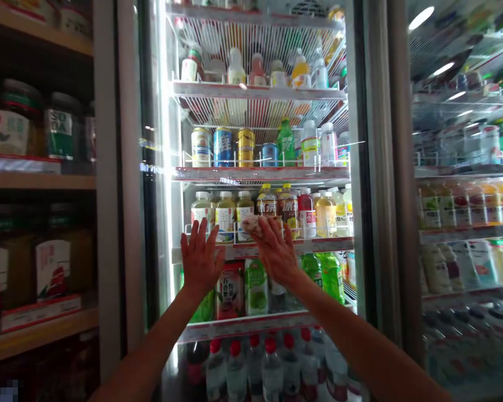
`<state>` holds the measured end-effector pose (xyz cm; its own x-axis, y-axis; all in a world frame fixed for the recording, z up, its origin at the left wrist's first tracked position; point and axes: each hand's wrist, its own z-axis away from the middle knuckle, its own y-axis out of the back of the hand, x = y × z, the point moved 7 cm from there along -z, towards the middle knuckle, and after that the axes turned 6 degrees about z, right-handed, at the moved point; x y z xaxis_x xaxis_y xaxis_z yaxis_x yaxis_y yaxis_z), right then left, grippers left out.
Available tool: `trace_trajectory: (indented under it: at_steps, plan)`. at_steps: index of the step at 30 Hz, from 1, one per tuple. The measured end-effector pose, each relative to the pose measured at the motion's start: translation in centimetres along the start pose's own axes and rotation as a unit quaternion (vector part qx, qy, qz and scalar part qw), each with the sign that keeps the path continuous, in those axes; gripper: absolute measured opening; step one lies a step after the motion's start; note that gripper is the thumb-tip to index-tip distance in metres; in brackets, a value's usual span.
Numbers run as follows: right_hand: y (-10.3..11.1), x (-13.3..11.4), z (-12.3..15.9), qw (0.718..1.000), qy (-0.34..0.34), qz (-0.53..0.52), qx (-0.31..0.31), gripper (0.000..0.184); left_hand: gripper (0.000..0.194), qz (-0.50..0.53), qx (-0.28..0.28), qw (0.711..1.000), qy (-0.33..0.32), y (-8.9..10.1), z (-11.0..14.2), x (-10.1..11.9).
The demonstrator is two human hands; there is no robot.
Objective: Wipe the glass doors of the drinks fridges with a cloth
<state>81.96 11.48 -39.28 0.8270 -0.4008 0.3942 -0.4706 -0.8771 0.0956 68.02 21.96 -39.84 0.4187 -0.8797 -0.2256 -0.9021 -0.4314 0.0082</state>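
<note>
My left hand (203, 258) is raised in front of the lit drinks cooler, fingers spread and palm toward the glass door (151, 167). It holds nothing; contact with the glass cannot be made out for certain. To its right, my right hand (276, 251) presses a crumpled pale cloth (251, 225) toward the glass, fingers over it. Behind the cloth stand iced tea bottles (266, 202) with yellow caps and a pale tea bottle (245, 207), partly hidden. Below my left hand is a dark red drink carton or bottle (229, 290).
Cans (223, 146) and bottles line the cooler's upper shelves; red-capped bottles (270, 363) fill the bottom. A metal door frame (396, 184) separates a second cooler (465, 234) at right. Wooden shelves (42, 180) with large jars (14, 120) stand at left.
</note>
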Motion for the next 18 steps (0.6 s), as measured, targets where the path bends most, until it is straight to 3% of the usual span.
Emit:
trace_trajectory:
  at_steps: [2, 4, 6, 8, 10, 13, 16, 18]
  plan:
    - [0.8, 4.7, -0.5, 0.996, -0.081, 0.025, 0.008, 0.055, 0.062, 0.002, -0.01, 1.0, -0.009, 0.2, 0.4, -0.1]
    - [2.1, 10.6, -1.0, 0.969, -0.236, 0.054, 0.044, 0.051, 0.06, 0.014, -0.011, 1.0, -0.016, 0.4, 0.4, 0.2]
    - [2.8, 13.2, -1.7, 0.942, -0.322, 0.063, 0.072, 0.05, 0.057, 0.049, 0.003, 0.999, -0.021, 0.3, -0.4, 1.3]
    - [2.2, 10.8, -3.2, 0.963, -0.261, 0.04, 0.055, 0.051, 0.053, 0.123, 0.022, 0.992, -0.027, -0.2, -2.0, 3.3]
    - [1.0, 5.8, -3.9, 0.989, -0.146, 0.003, 0.019, 0.055, 0.049, 0.208, 0.024, 0.977, -0.032, -1.4, -4.2, 5.8]
    - [0.3, 1.6, -2.4, 0.995, -0.091, -0.031, 0.002, 0.064, 0.046, 0.259, 0.018, 0.965, -0.021, -3.4, -7.0, 8.7]
    - [1.1, 2.4, 0.3, 0.999, 0.004, -0.053, -0.001, 0.065, 0.047, 0.214, 0.018, 0.977, 0.012, -4.5, -8.9, 9.9]
    - [2.2, 5.2, 1.5, 0.997, 0.037, -0.05, 0.039, 0.059, 0.041, 0.17, 0.011, 0.985, 0.023, -4.9, -9.9, 10.4]
